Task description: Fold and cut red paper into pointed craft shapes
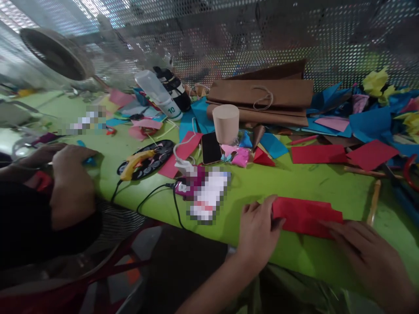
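Observation:
A folded piece of red paper (pixel 304 217) lies low over the near edge of the green table, between my two hands. My left hand (pixel 258 231) pinches its left end, thumb below and fingers above. At the paper's right end, my right hand (pixel 369 253) grips the lower corner with its fingers over the paper; its thumb is mostly hidden. A wooden stick (pixel 373 203) rests just beyond my right hand. Flat red paper pieces (pixel 319 154) lie farther back.
A tan cup (pixel 225 124), a dark phone (pixel 211 148) and a purple charger plug (pixel 196 176) with cables stand left of the paper. Brown paper bags (pixel 262 96) lie behind. A yellow glue gun (pixel 136 163) sits on a black tray. A co-worker's hands (pixel 72 161) are at left.

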Motion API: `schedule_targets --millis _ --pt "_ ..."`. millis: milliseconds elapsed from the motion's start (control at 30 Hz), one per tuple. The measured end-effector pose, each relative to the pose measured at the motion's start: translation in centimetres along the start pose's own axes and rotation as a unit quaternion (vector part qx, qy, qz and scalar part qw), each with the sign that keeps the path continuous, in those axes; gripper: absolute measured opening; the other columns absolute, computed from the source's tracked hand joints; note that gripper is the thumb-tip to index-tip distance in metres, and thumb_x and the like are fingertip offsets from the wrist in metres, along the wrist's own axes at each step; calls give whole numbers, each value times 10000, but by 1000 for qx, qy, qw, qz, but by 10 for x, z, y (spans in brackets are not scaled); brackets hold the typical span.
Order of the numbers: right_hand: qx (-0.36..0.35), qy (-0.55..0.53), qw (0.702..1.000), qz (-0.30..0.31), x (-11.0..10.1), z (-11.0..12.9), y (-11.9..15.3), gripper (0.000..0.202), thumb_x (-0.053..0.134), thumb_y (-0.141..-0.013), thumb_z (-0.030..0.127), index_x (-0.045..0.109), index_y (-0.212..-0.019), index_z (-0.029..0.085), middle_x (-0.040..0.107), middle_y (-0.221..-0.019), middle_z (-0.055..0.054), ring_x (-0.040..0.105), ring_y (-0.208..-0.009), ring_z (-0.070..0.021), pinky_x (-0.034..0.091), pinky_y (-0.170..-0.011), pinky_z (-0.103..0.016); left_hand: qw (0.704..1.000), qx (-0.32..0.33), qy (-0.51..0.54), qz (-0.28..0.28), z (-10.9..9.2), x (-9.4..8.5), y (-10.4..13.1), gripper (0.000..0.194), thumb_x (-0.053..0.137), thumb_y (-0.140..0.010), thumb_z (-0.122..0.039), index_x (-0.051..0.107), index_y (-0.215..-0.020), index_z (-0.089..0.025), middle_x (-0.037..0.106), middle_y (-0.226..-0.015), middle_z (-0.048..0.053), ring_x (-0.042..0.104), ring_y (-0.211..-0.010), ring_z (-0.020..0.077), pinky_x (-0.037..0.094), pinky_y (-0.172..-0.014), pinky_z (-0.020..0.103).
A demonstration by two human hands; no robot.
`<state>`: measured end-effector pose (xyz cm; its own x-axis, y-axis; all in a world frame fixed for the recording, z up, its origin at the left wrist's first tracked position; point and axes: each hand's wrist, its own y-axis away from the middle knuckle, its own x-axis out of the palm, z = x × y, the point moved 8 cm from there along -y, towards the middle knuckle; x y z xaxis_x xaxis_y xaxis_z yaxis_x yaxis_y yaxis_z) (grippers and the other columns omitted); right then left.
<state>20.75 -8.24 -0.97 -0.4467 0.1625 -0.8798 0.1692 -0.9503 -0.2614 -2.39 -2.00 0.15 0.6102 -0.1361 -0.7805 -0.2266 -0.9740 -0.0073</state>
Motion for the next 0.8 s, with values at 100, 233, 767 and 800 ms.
schedule_targets --millis 100,233,767,800 --pt "-25 29 999 0 3 -3 2 363 436 -1046 433 713 -1229 288 728 -967 -45 678 -871 -226 506 -750 -365 1000 1 -15 16 -1 1 -3 406 757 -857 -191 589 -1225 -234 740 -891 10 659 -885 259 440 -813 426" --pt "-62 101 993 -12 8 -9 9 365 443 -1027 415 673 -1299 334 733 -1004 -33 680 -890 -244 432 -730 -381 999 8 -33 17 -2 2 -3 327 751 -862 -199 597 -1148 -226 738 -856 11 665 -850 255 432 -781 409" --pt "15 40 999 30 19 -32 16 517 494 -965 403 479 -1458 558 768 -1041 -21 691 -880 -361 467 -685 -521 1000 22 -15 10 -3 1 -1 150 712 -899 -186 635 -1021 -224 760 -941 11 655 -861 237 426 -789 402" --pt "21 25 999 34 18 -30 15 523 501 -967 392 471 -1463 558 762 -1057 -21 689 -894 -358 483 -715 -531 1000 21 -13 9 -3 1 -1 152 716 -896 -183 635 -1019 -222 759 -929 8 652 -852 234 425 -788 401"
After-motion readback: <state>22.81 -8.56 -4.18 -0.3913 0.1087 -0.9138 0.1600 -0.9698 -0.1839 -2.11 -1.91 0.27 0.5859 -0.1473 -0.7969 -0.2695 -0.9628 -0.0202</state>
